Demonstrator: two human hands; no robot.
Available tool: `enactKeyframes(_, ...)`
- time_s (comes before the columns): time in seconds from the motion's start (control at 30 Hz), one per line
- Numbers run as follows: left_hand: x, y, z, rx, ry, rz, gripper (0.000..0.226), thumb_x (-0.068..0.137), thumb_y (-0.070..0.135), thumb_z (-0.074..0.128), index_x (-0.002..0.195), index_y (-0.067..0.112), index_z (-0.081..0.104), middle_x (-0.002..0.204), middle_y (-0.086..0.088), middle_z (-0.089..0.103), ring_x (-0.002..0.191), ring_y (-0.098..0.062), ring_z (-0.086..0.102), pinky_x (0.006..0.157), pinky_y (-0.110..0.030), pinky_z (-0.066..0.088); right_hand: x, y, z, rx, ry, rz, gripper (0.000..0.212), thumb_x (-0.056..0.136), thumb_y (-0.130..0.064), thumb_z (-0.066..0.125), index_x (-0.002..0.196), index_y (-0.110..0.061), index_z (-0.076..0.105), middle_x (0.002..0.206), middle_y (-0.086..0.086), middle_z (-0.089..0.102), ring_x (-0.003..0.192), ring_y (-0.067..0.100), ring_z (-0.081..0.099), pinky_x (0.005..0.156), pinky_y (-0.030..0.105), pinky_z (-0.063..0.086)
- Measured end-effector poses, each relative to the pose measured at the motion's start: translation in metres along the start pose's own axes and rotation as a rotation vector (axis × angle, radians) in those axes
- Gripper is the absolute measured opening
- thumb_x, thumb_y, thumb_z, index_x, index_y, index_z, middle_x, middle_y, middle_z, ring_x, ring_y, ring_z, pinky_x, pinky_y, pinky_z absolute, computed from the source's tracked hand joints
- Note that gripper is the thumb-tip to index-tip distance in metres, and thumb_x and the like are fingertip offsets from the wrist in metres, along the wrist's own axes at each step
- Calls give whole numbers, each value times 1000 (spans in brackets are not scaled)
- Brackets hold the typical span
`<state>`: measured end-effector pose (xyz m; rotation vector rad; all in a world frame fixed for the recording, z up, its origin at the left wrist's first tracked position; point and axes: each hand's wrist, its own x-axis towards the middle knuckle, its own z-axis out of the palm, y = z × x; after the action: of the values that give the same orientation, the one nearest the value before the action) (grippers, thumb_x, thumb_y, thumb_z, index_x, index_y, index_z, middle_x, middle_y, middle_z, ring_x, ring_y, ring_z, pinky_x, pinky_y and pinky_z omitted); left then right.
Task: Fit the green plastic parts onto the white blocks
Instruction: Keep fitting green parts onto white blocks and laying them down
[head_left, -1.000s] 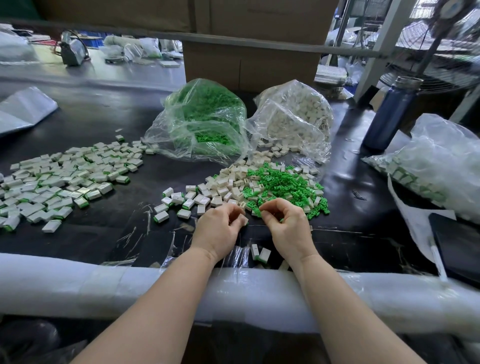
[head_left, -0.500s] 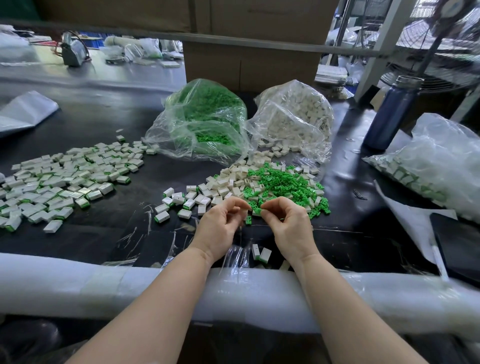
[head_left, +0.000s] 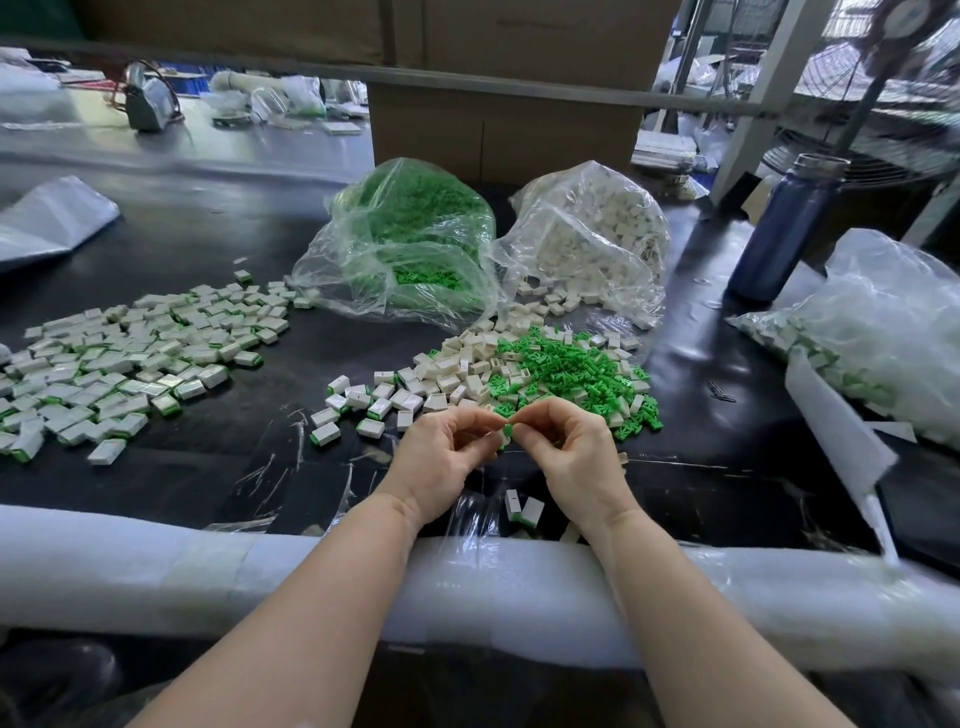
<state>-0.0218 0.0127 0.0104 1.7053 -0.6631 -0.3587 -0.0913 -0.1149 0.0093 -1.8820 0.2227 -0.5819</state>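
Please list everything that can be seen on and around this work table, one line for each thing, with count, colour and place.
loose green plastic parts: a heap, green, table centre.
loose white plastic blocks: many, white, left of that heap.
assembled white blocks with green ends: many, spread at left.
clear bag of green parts: one, behind centre.
clear bag of white blocks: one, right of the green bag.
clear bag of assembled pieces: one, far right.
dark blue metal bottle: one, back right.
brown cardboard box: one, behind the bags.
white foam edge padding: one, near table edge.
left hand: pinching a white block.
right hand: fingers pinching a green part.
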Motion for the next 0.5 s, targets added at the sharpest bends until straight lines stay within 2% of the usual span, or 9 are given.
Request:
enactKeyframes(0.13, 1, -1, -1, 6, 0, 0, 16, 84, 5, 64, 88, 21, 64, 84, -1, 68, 72, -7, 63, 71, -13, 51, -1, 1, 1, -40, 0, 24, 20, 82, 0, 67, 75, -19, 66, 75, -1, 66, 72, 9, 61, 71, 15, 49)
enactKeyframes(0.27, 1, -1, -1, 5, 10, -2, 19, 83, 3, 65, 84, 22, 66, 80, 0, 67, 65, 1, 62, 67, -12, 51, -1, 1, 0, -41, -15, 38, 15, 83, -1, 65, 79, -15, 68, 75, -2, 66, 73, 8, 61, 72, 14, 49)
enactKeyframes(0.37, 1, -2, 0, 3, 21, -7, 17, 83, 3, 64, 85, 19, 68, 84, -4, 68, 75, -8, 63, 74, -18, 53, -1, 1, 0, -39, -17, 58, 15, 83, 1, 65, 80, -14, 67, 74, -2, 64, 70, 8, 58, 70, 15, 48)
enactKeyframes(0.43, 1, -2, 1, 21, 20, -13, 16, 84, 2, 63, 86, 17, 69, 87, -5, 69, 83, -14, 64, 82, -24, 53, -1, 1, 1, -40, -18, 86, 20, 82, 1, 65, 81, -19, 63, 71, 1, 60, 66, 10, 54, 66, 20, 47)
enactKeyframes(0.5, 1, -2, 3, 38, 5, -18, 16, 84, 2, 63, 84, 17, 69, 82, -2, 68, 78, -10, 63, 81, -22, 53, -1, 1, 0, -47, -27, 106, 24, 81, 0, 67, 79, -23, 59, 71, 3, 60, 65, 12, 53, 64, 22, 46)
